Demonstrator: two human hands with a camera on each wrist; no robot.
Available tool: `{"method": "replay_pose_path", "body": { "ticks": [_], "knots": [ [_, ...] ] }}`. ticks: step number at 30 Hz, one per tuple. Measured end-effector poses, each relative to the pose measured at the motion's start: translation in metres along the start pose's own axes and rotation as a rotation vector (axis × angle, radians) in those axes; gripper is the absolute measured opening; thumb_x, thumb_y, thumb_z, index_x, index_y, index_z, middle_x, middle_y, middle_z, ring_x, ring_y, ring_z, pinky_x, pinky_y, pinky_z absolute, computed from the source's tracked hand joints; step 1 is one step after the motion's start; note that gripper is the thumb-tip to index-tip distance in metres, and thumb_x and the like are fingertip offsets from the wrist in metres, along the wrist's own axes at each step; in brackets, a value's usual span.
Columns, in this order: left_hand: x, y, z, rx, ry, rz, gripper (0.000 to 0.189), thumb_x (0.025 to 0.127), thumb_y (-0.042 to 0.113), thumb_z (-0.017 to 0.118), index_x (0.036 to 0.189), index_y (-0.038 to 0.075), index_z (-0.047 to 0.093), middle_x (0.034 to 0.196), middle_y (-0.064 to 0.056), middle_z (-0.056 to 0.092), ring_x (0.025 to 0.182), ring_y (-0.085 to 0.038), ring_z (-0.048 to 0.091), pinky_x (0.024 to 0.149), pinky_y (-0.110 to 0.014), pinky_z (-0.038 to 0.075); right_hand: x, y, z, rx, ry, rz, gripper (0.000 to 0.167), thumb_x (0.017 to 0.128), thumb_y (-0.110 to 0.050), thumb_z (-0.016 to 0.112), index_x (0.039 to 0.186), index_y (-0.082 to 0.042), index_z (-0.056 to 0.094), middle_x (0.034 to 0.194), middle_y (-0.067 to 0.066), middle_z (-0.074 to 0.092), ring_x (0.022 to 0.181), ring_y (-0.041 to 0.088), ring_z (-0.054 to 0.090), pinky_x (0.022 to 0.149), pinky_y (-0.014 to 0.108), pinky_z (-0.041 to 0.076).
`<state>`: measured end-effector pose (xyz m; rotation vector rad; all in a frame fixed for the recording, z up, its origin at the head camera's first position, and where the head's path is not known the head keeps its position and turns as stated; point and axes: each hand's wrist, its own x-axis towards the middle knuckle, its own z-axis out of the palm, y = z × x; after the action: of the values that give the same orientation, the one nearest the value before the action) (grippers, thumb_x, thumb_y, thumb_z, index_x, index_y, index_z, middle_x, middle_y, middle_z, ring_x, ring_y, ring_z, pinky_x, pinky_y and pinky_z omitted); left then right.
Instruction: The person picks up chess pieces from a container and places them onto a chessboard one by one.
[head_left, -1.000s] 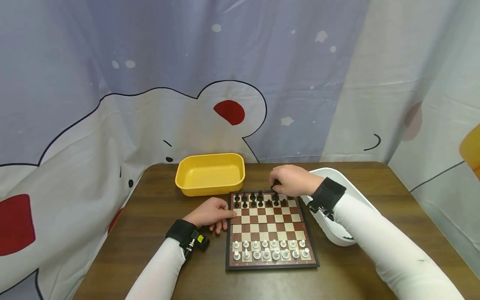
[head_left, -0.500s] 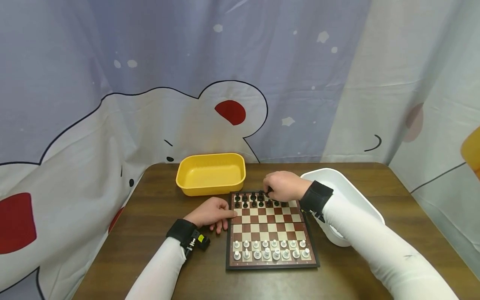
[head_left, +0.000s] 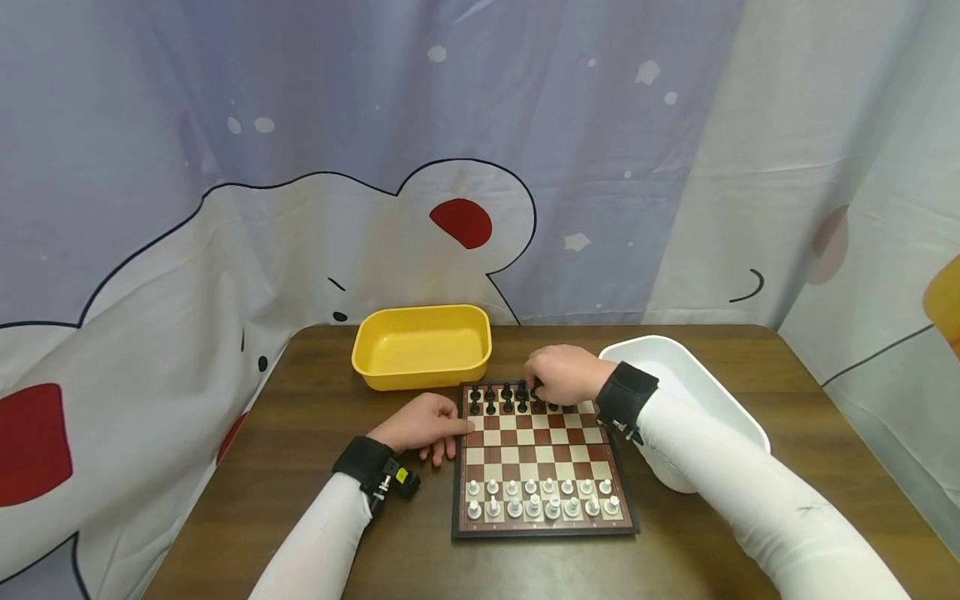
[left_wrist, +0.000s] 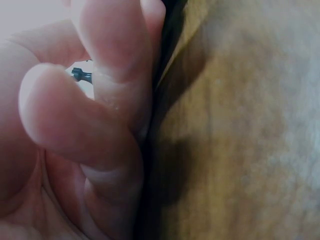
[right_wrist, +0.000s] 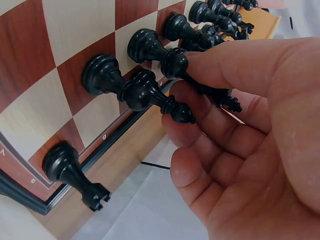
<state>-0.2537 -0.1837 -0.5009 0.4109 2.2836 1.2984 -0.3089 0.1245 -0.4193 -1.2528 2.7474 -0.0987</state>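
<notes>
My right hand (head_left: pixel 564 373) is over the far side of the chessboard (head_left: pixel 504 457). It pinches a black chess piece (right_wrist: pixel 215 94) with a crown-like top, likely king or queen; its base is hidden. Beside it in the right wrist view stand a bishop (right_wrist: pixel 174 109), a pawn (right_wrist: pixel 102 75) and a corner rook (right_wrist: pixel 70 170). My left hand (head_left: pixel 422 423) rests at the board's left edge, one finger lying on the border and other fingers bent on the table beside it. In the left wrist view its fingers (left_wrist: pixel 80 120) mostly hide the board.
Two rows of white chess pieces (head_left: pixel 533 506) stand on the near side of the board. A yellow tray (head_left: pixel 420 382) sits behind it on the left. To the right is a white tray (head_left: pixel 738 408), partly under my right forearm. A patterned curtain (head_left: pixel 480 117) hangs behind the table.
My right hand has moved left and slightly nearer with the black piece, lowering it onto the back row. The left hand has stayed in place.
</notes>
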Motion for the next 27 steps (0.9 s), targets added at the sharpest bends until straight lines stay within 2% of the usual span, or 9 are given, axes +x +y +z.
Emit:
{"method": "replay_pose_path", "body": {
  "ticks": [18,23,27],
  "knots": [
    [0.000,0.000,0.000,-0.012,-0.003,-0.001,0.041,0.105,0.039,0.078,0.086,0.004,0.068,0.073,-0.011,0.077,0.048,-0.015,0.066,0.043,-0.024,0.046,0.000,0.001,0.002,-0.015,-0.020,-0.004,0.015,0.097,-0.004,0.077,0.109,-0.012,0.080,0.105,0.000,0.076,0.095,0.022,0.074,0.084,0.041,0.062],
    [0.000,0.000,0.000,-0.006,0.003,-0.004,0.040,0.105,0.039,0.078,0.086,0.005,0.068,0.073,-0.011,0.077,0.048,-0.015,0.067,0.042,-0.024,0.046,-0.004,0.001,-0.003,0.011,-0.015,0.018,0.020,0.098,-0.006,0.077,0.117,-0.010,0.079,0.113,0.004,0.077,0.102,0.026,0.075,0.089,0.045,0.062],
    [0.000,-0.001,-0.001,-0.006,0.002,-0.005,0.040,0.105,0.039,0.078,0.086,0.005,0.068,0.073,-0.011,0.077,0.048,-0.015,0.067,0.043,-0.024,0.047,-0.011,0.005,-0.010,0.036,0.021,0.008,0.027,0.099,-0.008,0.076,0.125,-0.007,0.079,0.116,0.006,0.077,0.102,0.024,0.073,0.091,0.045,0.061]
  ]
}}
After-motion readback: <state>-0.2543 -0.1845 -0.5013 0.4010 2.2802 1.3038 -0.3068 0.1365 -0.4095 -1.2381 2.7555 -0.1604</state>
